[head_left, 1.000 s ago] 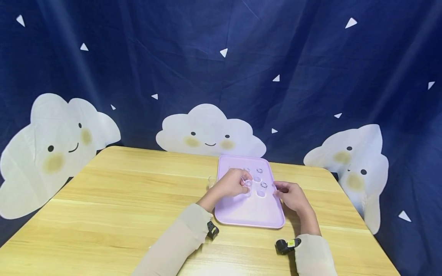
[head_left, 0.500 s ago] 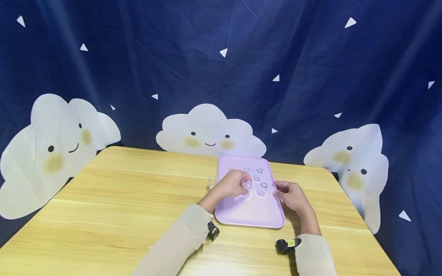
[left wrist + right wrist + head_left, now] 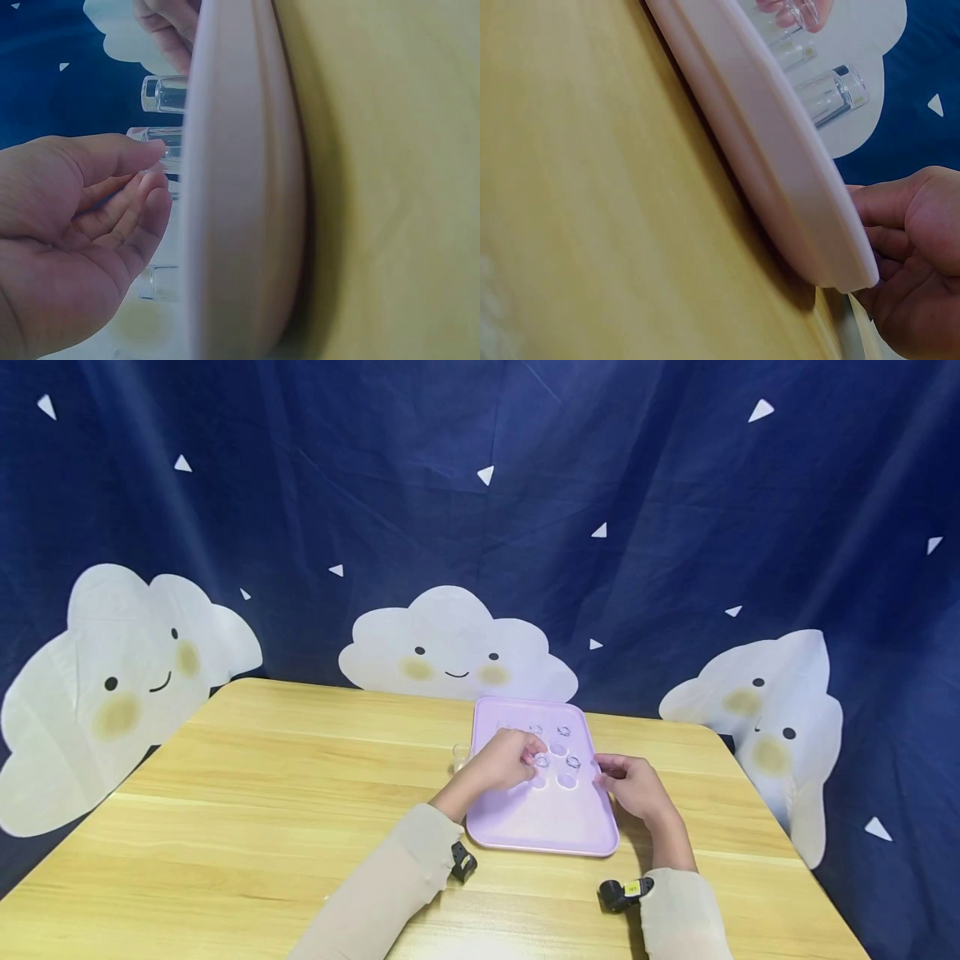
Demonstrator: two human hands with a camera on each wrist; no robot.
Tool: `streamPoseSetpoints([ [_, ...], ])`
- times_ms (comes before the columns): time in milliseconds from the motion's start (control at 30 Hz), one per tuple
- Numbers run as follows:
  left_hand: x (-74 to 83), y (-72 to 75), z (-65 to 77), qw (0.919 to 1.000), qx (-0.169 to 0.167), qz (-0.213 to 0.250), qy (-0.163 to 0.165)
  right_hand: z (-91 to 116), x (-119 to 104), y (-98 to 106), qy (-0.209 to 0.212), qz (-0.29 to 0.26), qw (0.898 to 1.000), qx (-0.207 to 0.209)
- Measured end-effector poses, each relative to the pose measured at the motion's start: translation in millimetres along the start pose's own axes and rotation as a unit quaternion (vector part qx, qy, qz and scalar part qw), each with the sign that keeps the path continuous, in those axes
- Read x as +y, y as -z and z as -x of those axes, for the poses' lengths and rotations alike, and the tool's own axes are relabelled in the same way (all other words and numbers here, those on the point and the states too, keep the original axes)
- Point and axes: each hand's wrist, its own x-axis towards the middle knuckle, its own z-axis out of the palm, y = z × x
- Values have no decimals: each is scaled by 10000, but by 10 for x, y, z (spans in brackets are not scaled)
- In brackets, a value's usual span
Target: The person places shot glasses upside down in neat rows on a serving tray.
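Observation:
My left hand [image 3: 506, 760] reaches over the lilac tray [image 3: 540, 827], its thumb and fingertips right at the side of a small clear glass [image 3: 542, 762] that stands upright. In the left wrist view the thumb overlaps that glass [image 3: 172, 139], and a slight gap shows between thumb and fingers. My right hand [image 3: 633, 785] holds the tray's right edge between thumb and fingers; in the right wrist view the fingertips are partly hidden behind the tray rim [image 3: 832, 202]. Beside the left hand's glass stands another clear glass [image 3: 573, 762], with one more glass [image 3: 564, 732] behind.
A clear glass [image 3: 461, 755] stands left of the tray, partly behind the left wrist. Another glass [image 3: 536, 729] is near the tray's back. The wooden table [image 3: 300, 793] ends at a dark blue curtain [image 3: 420, 510] with clouds. Each wrist wears a small black camera [image 3: 626, 894].
The glass at my left hand has come down slightly onto the tray, and the left fingertips have drawn back a little to the left. My right hand has stayed at the tray's edge.

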Motion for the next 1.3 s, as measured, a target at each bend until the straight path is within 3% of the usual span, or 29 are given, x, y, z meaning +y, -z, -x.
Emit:
streamPoseSetpoints([
  [433, -8, -2, -7, 9999, 47, 138, 33, 4, -7, -3, -54, -5, 10000, -35],
  [633, 29, 69, 12, 9996, 31, 279, 22, -3, -5, -7, -131, -39, 9999, -48],
  [867, 21, 259, 33, 9983, 165, 519, -229, 4, 8, -3, -133, -23, 9999, -67],
  [1300, -71, 734, 162, 9948, 551, 854, 83, 4, 9, -18, -187, -45, 9998, -67],
])
